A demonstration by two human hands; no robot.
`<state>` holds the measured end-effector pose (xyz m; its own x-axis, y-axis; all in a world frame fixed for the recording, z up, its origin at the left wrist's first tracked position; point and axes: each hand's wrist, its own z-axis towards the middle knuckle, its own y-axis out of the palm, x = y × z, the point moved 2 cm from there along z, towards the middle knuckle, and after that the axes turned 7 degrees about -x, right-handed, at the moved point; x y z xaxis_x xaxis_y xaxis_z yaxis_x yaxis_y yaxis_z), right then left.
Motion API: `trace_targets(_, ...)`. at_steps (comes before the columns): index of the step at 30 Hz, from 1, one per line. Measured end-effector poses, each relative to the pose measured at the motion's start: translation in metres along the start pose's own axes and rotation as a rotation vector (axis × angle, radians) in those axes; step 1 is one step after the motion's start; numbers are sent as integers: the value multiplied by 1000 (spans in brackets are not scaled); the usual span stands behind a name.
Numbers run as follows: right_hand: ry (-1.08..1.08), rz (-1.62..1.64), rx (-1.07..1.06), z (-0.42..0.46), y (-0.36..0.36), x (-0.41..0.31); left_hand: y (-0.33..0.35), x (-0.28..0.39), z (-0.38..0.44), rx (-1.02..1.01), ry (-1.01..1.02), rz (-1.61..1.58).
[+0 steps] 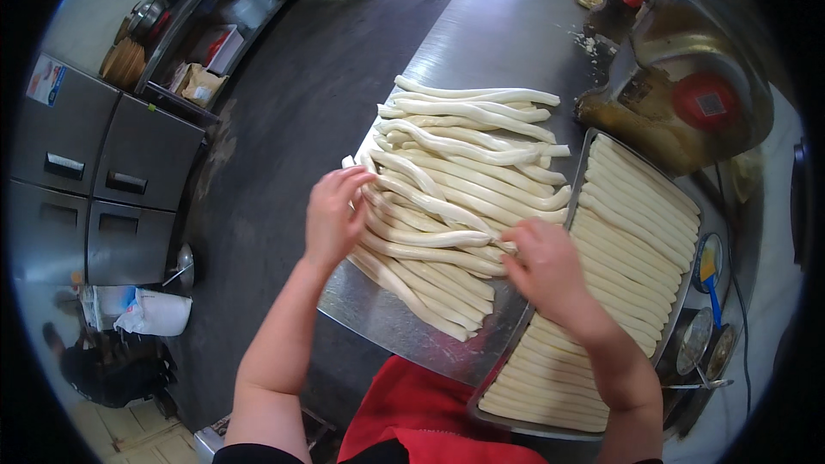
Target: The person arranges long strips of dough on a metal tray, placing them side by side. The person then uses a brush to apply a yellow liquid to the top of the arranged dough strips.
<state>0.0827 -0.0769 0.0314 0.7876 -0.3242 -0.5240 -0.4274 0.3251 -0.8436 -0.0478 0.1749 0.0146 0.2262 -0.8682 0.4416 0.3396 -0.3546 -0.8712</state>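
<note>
Many long pale dough strips (477,167) lie in a loose, overlapping pile on the steel table (451,351). At the pile's left ends is my left hand (338,209), its thumb and fingers around the end of a strip. My right hand (544,264) is at the right ends, with thumb and fingertips on the tip of a strip; the exact grip is slightly blurred. Under my right forearm and beyond it, a metal tray (667,335) holds rows of straight dough strips (628,258) laid side by side.
A large stained metal machine (696,77) stands behind the tray. Right of the tray are a blue-handled brush (713,296) in a dish and metal bowls (695,335). Flour crumbs (590,45) dot the table's far part. Across the floor are a steel refrigerator (145,142) and shelves.
</note>
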Motion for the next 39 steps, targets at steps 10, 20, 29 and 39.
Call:
trace_targets(10, -17, -5, -224, 46, 39, -35, -14, -40, 18, -323, 137, 343)
trace_targets(20, 351, 493, -261, 6, -43, 7, -18, 9, 28, -393, 270, 101)
trace_targets(29, 525, 752, -158, -69, -90, 43, 39, 68, 59, -352, 328, 192)
trace_targets(39, 775, 523, 151, -200, -111, 141, 95, 158, 67, -642, 474, -156)
